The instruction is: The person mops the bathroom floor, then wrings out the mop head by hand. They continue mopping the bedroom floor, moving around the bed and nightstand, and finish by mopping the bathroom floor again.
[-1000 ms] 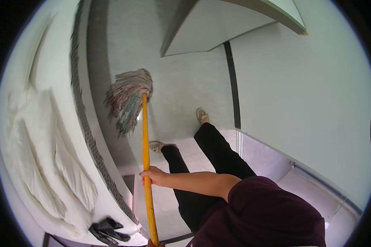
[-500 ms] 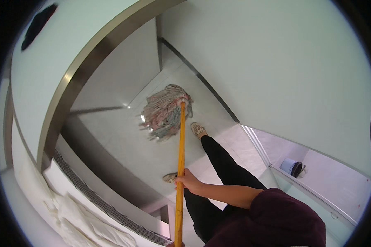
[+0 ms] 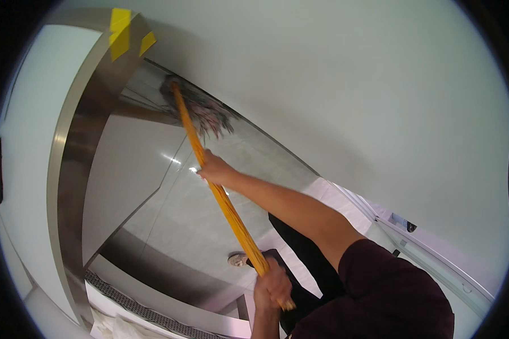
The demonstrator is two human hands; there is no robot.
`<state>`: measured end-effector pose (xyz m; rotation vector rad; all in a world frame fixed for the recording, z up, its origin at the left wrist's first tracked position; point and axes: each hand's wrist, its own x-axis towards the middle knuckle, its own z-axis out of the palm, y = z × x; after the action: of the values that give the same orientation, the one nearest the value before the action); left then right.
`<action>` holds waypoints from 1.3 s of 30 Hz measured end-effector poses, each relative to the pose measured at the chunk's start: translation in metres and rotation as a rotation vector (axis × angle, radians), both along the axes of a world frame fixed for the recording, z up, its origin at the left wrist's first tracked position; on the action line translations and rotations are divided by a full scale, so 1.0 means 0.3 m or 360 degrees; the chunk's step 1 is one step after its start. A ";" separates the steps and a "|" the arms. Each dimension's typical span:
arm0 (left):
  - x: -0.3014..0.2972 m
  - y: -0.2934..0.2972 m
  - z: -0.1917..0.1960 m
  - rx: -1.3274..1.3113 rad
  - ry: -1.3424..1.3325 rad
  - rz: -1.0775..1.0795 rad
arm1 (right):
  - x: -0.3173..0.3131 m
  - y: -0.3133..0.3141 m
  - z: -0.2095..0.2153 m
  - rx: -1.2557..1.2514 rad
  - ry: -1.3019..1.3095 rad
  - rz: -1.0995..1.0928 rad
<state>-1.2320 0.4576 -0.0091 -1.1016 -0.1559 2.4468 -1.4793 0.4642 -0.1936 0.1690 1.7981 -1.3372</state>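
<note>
A string mop has a yellow wooden handle slanting from the lower middle to the upper left. Its grey and pink strands spread on the floor against the foot of the pale wall. Partway down the handle, my right hand is closed round it with the arm stretched out. My left hand grips the handle close to its top end, near my body. That hand is slightly blurred.
A large pale wall panel stands along the right. On the left is a metal-edged frame with yellow tape at its top. White cloth lies at lower left. A patterned shoe and a glass partition are nearby.
The mop head has moved farther away and to the left, up against the wall. My right arm has stretched forward, and my left hand has come further into view. The view has shifted too.
</note>
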 end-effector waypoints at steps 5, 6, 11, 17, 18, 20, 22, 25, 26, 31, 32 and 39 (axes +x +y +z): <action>-0.504 -0.059 -0.336 -0.0776 0.0224 -0.0412 | -0.309 0.014 -0.050 -0.0489 -0.0359 -0.0213; -0.599 -0.121 -0.441 -0.0679 0.0321 -0.0315 | -0.320 0.034 -0.023 -0.0648 -0.0460 -0.0153; -1.085 -0.489 -0.608 -0.0608 0.0576 -0.0181 | -0.206 0.133 0.010 -0.1055 -0.0713 -0.0561; -0.748 0.067 -0.520 -0.0796 0.0432 -0.0602 | 0.087 0.507 0.083 -0.0919 -0.0700 -0.0959; -0.623 0.119 -0.547 -0.0911 0.0257 -0.0577 | 0.115 0.515 0.131 -0.0861 -0.0733 -0.0946; -0.388 0.302 -0.416 -0.0796 0.0270 -0.0574 | 0.235 0.647 0.171 -0.0791 -0.0835 -0.0887; -0.181 0.436 -0.276 -0.0834 0.0352 -0.0837 | 0.360 0.728 0.212 -0.0843 -0.0918 -0.0644; 0.091 0.555 -0.124 -0.0392 0.0381 -0.0896 | 0.565 0.833 0.366 -0.0688 -0.1030 -0.0421; 0.159 0.569 -0.076 -0.0314 0.0331 -0.1001 | 0.660 0.865 0.439 -0.0771 -0.1005 -0.0555; 0.461 0.556 0.023 -0.0608 0.1652 -0.2479 | 1.120 1.148 0.706 -0.0518 -0.1041 -0.0929; 0.511 0.522 0.000 -0.1029 0.1866 -0.2401 | 1.210 1.166 0.754 -0.0515 -0.1066 -0.0992; 0.405 0.433 -0.187 -0.3262 0.2261 -0.2097 | 1.698 1.159 0.961 -0.0590 -0.1373 -0.1432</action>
<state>-1.1104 0.5876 -0.0652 0.5340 2.5992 0.7806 -0.9698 0.8118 0.0949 1.2450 0.7008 -1.7675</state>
